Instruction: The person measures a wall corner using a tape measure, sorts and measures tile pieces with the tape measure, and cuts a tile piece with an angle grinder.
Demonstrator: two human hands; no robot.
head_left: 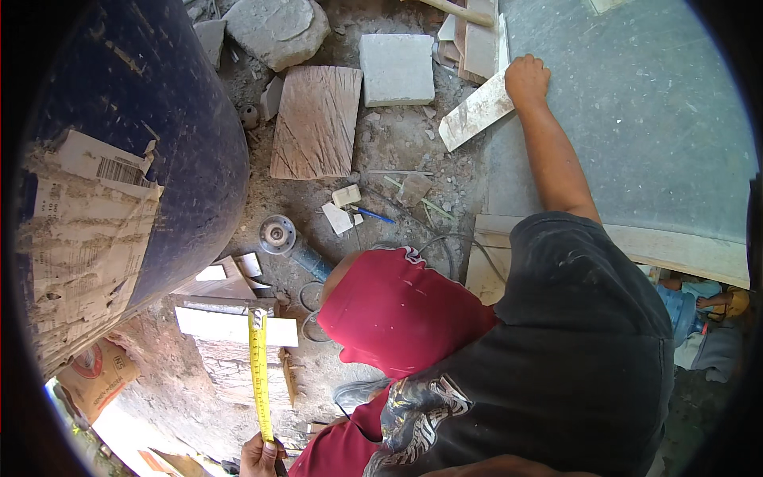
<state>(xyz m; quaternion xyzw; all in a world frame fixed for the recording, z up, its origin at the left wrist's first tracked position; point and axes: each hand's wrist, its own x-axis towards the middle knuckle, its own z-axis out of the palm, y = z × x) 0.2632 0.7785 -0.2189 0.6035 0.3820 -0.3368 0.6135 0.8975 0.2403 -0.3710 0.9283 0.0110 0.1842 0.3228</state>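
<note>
At the lower left edge, my left hand (pixel 261 456) is closed around the near end of a yellow tape measure (pixel 259 381). The blade runs straight up from the fingers, and its metal tip lies over a long white tile strip (pixel 211 324). That strip rests across a stack of streaked stone-look tiles (pixel 234 370). My right hand does not show; a band of skin crosses the bottom edge, too little of it to tell whose. A co-worker in a red cap (pixel 397 310) and dark shirt bends over beside me, one hand (pixel 528 79) on a dusty pale strip (pixel 477 118).
An angle grinder (pixel 294 245) lies on the rubble-strewn ground by the cap. Farther off are a brown tile (pixel 318 121), a pale square block (pixel 397 70) and a rock (pixel 280 32). A large dark-blue drum (pixel 199 127) fills the left; a grey slab (pixel 636 127) spreads right.
</note>
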